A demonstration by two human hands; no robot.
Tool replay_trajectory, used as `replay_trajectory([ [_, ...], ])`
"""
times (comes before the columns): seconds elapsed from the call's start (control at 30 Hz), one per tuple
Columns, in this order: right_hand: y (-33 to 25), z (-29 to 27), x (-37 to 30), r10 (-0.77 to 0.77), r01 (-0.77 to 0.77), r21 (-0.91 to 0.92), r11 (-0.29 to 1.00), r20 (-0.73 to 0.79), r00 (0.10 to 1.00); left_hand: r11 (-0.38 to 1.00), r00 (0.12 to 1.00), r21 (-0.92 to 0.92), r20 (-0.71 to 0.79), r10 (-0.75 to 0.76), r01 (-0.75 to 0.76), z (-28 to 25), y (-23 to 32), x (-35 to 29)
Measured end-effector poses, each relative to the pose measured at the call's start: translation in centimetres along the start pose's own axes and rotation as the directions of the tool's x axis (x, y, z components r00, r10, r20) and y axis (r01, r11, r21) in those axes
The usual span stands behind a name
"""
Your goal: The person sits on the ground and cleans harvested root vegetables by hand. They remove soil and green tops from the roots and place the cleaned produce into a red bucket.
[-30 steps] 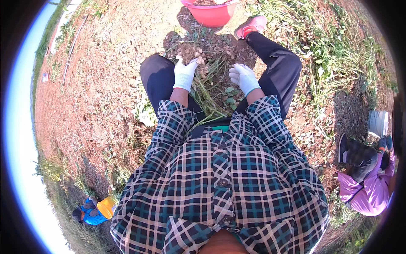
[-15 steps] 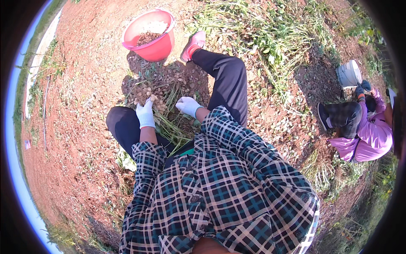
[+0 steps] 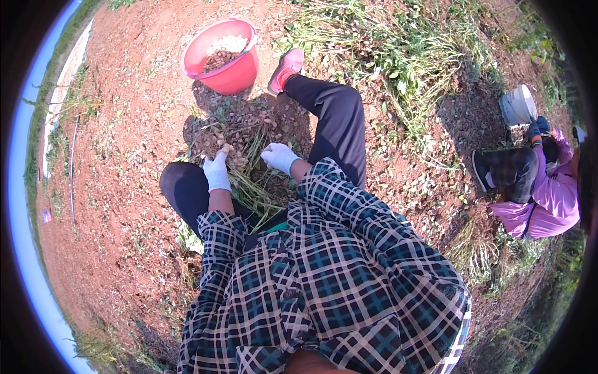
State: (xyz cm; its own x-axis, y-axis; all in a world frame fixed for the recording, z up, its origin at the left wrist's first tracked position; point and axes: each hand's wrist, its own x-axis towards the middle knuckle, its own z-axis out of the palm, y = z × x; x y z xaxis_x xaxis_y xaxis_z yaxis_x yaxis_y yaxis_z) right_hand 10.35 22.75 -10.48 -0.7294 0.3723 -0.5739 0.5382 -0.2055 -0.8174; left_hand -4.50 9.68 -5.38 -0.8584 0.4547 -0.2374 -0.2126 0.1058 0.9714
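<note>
My left hand, in a white glove, is closed on pale peanuts at the root end of a bunch of pulled peanut plants. The green stems run from there back toward my lap, between my legs. To the right of the stems is my right hand, also white-gloved, with its fingers curled together. What it holds, if anything, is hidden. Beyond both hands stands a pink bucket, part filled with peanuts.
A heap of pulled green plants spreads over the reddish soil at the far right. Further right a person in a purple top crouches with gloved hands at a white bucket. My pink shoe rests beside the pink bucket.
The whole view has shifted slightly. Both hands keep nearly the same places by the plants, and more of the peanuts inside the pink bucket shows.
</note>
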Motion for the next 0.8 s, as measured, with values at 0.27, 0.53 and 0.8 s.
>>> replay_trajectory([
  [0.27, 0.1, -0.1, -0.2, -0.014, 0.015, 0.086, 0.996, -0.009, 1.0, 1.0, 0.999, 0.003, -0.037, 0.005, -0.005, 0.5, 0.6, -0.5],
  [0.53, 0.0, 0.1, -0.3, -0.015, 0.015, 0.117, 0.993, 0.002, 1.0, 1.0, 0.998, -0.016, -0.055, 0.001, -0.002, -0.2, -0.3, -0.1],
  [0.8, 1.3, 0.3, 0.9, -0.027, 0.03, 0.128, 0.991, -0.024, 0.999, 1.0, 1.0, -0.018, -0.004, 0.025, -0.025, -0.2, -0.5, 0.0],
])
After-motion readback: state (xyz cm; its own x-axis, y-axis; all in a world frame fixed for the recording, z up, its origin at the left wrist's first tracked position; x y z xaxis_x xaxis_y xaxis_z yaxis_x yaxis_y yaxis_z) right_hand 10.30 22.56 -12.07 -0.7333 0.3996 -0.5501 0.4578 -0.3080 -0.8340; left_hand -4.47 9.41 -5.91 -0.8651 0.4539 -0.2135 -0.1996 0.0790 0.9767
